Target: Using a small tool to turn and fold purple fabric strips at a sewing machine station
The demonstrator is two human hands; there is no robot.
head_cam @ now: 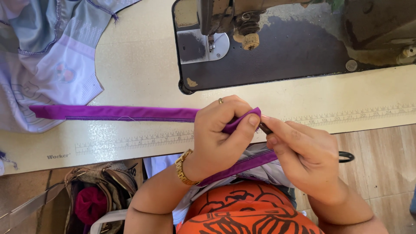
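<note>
Pretty bright, even daylight here, seems to come from the upper right. The glossy desk point(138, 69) throws a speckled glare near the ruler markings. Shadows are soft; the sewing machine point(277, 39) base stays dark and murky. Focus is sharp in the middle, a bit softer at the corners, with slight wide-angle bending along the desk edge.

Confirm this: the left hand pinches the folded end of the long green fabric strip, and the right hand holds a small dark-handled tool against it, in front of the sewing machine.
One detail is wrong: the long fabric strip is purple, not green. The head view shows the left hand pinching its folded end, the right hand holding a small dark-handled tool against it, in front of the sewing machine.
</note>
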